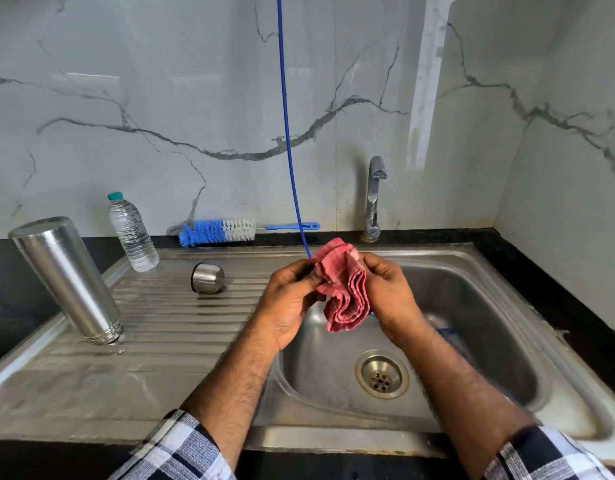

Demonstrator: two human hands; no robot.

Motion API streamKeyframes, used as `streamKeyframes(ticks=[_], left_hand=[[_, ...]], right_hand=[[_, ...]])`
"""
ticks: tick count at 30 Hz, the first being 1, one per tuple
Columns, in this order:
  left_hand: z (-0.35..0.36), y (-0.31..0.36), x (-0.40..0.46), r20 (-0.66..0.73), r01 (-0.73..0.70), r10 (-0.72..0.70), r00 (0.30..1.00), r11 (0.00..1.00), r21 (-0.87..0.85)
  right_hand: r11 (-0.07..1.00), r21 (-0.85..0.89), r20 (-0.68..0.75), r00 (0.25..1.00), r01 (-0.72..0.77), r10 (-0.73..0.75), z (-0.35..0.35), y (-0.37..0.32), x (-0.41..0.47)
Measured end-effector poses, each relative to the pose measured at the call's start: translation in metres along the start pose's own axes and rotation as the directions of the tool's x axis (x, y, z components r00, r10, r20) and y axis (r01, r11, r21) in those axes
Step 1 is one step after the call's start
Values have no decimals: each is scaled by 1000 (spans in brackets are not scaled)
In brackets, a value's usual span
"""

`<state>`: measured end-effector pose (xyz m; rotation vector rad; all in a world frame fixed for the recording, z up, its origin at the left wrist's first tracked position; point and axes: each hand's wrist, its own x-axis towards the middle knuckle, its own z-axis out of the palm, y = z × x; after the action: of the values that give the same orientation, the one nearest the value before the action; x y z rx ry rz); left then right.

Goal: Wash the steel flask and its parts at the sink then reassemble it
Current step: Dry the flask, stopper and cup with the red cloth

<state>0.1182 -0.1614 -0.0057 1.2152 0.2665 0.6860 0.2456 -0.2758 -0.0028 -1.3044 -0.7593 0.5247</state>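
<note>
Domestic kitchen. A steel sink (489, 306) with a ribbed drainer to its left is set in a black worktop (8, 306). A tap (373, 199) stands behind the sink against a marble-patterned wall (160, 98). A bottle brush (223, 232) lies behind the drainer.

Both forearms reach forward, sleeves rolled; left hand (292, 296) and right hand (385, 289) face each other, fingers curled, pinching between them.

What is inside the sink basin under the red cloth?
In the sink basin the drain strainer shows, and a blue hose runs down into it. The red cloth and both hands hide the hose's end; something bluish beside the right forearm is blurred.
</note>
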Motion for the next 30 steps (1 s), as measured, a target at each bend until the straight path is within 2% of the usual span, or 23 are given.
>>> streamKeyframes(ticks=[2,3,6,10,13,16,18,22,23,27,30], left_hand=[[1,-2,1,-84,1,1,996,1000,28],[3,-3,1,-123,10,-3,992,998,54],[4,-6,3,-219,53,-23,975,990,132],[2,-7,3,-180,28,-3,984,990,142],[2,-9,4,-183,-16,47,982,985,171],[7,-8,5,-278,-20,78,958,979,204],[8,-9,3,-321,-4,70,944,979,202],[9,-9,1,-263,7,48,964,979,204],[9,-8,1,-240,-4,57,969,977,215],[13,-10,0,-171,-122,180,969,946,301],[10,-10,4,-210,-207,281,936,926,314]], right_hand=[[952,-277,-50,987,132,-152,1,3,1],[918,-351,-39,977,185,-211,0,4,1],[862,-423,-2,951,278,-308,3,4,-4],[877,-373,-52,937,303,-346,2,2,-3],[909,-361,-29,971,210,-235,5,0,-4],[807,-527,2,950,268,-314,5,1,-7],[786,-549,-14,937,284,-348,3,2,-4],[922,-311,2,970,230,-242,3,4,0],[929,-298,13,974,218,-224,4,2,0],[885,-440,-39,981,153,-189,0,4,-1],[864,-442,-41,956,243,-290,4,4,-7]])
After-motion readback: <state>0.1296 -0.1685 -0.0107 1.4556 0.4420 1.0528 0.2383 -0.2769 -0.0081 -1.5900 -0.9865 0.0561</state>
